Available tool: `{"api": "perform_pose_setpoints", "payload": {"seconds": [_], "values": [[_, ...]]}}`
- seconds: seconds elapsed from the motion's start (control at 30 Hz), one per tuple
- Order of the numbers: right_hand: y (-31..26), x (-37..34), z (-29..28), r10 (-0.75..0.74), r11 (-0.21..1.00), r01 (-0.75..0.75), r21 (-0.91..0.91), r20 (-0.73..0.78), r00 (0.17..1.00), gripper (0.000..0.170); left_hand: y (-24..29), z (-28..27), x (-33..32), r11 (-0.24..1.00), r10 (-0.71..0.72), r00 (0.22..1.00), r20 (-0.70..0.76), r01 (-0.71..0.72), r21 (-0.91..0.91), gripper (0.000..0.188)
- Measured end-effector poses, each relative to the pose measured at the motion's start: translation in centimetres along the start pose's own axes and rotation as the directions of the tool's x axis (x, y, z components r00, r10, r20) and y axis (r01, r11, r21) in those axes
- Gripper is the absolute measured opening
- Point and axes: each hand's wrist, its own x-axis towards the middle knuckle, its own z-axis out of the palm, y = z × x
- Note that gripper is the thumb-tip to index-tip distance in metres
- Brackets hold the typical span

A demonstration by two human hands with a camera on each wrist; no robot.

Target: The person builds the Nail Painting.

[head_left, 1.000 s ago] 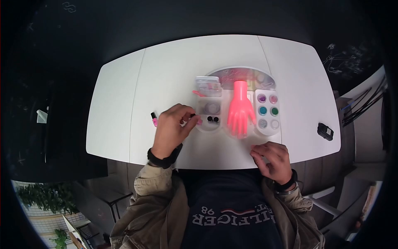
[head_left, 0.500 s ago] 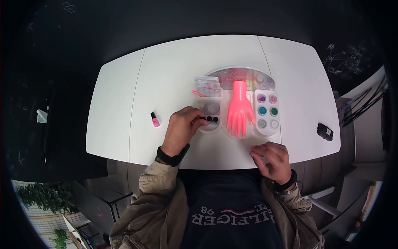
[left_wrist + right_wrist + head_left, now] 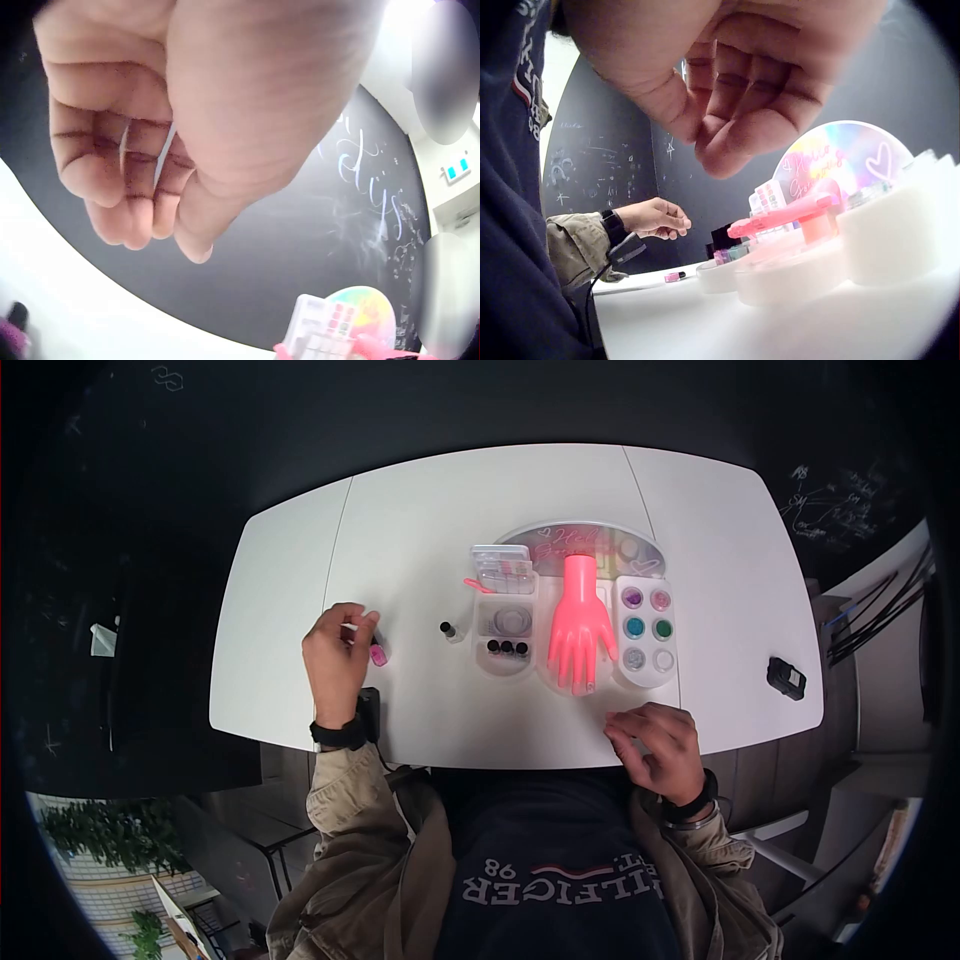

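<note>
My left hand (image 3: 337,655) hovers over the left of the table with loosely curled fingers and holds nothing. Right beside it lies a nail polish bottle (image 3: 377,654), pink with a black cap; its blurred edge shows at lower left in the left wrist view. A clear nail polish bottle (image 3: 453,632) with a black cap is between that hand and the manicure kit. In the kit's left tray (image 3: 493,668) sit several black-capped bottles (image 3: 508,648) in a row. My right hand (image 3: 657,748) hangs loosely curled and empty near the front edge, before a pink model hand (image 3: 580,622).
Glitter pots (image 3: 633,627) fill the kit's right tray. Behind the model hand stands a rounded iridescent panel (image 3: 560,542), and a clear case (image 3: 503,570) sits at back left. A small black device (image 3: 785,677) lies at the table's right side.
My left hand brought a pink bottle to the kit's left tray, released it there and moved left to the lying pink bottle. Three black caps now show in the tray. My right hand stayed still.
</note>
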Motion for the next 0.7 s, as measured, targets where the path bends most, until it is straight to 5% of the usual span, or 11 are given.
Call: {"api": "perform_pose_setpoints", "payload": {"seconds": [0.2,0.4,0.5,0.63,0.7], "values": [[-0.2,0.2,-0.1,0.007,1.000,-0.007,0.010,0.014,1.000,0.021,-5.9,1.2,-0.1,0.933,-0.080,0.995,0.063,0.053,0.357,0.033],[-0.3,0.3,0.0,0.008,1.000,-0.008,0.009,0.012,1.000,0.019,-6.1,3.2,0.1,0.921,-0.149,0.976,0.156,0.080,0.380,0.029],[-0.4,0.4,0.0,0.017,1.000,-0.017,0.005,0.019,1.000,0.019,-4.8,2.7,-0.2,0.947,-0.081,0.985,0.155,0.028,0.321,0.027],[-0.3,0.4,-0.2,0.010,1.000,-0.010,0.002,0.032,0.999,0.019,0.7,-0.9,-0.9,0.992,-0.029,0.972,0.232,0.057,-0.116,0.027],[-0.3,0.4,-0.1,0.014,1.000,-0.015,0.009,0.036,0.999,0.020,2.4,-1.1,-1.3,0.971,0.111,0.976,0.188,-0.067,-0.230,0.027]]}}
